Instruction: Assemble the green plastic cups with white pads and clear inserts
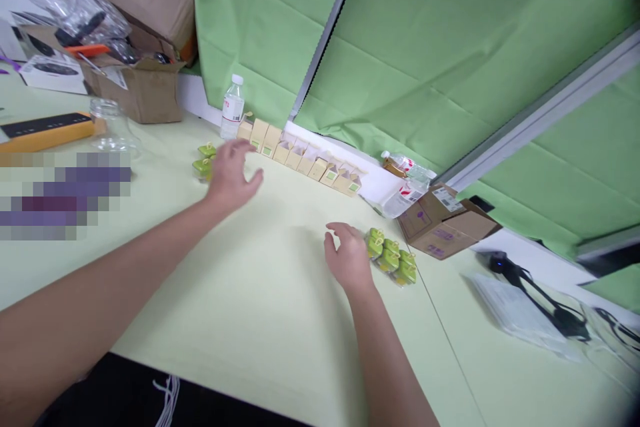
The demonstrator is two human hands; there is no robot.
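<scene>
My left hand (233,175) hovers over the table with thumb and fingers apart, and nothing shows in it. Just left of it, partly hidden behind it, stands a small group of clear containers with green tops (204,164). My right hand (349,255) is also open and holds nothing, its thumb and fingers curved apart. Close beside it on the right sits a cluster of similar green-topped containers (391,257) with yellowish loops on top. Beyond both hands, a row of small tan cardboard boxes (300,159) runs along the back; some carry green labels.
A water bottle (233,107) stands at the row's left end. More bottles (407,190) and a cardboard box (443,224) are at back right. Left are a glass jar (111,126), an orange-black power strip (47,132) and a filled carton (145,94). Black cables (545,300) lie far right.
</scene>
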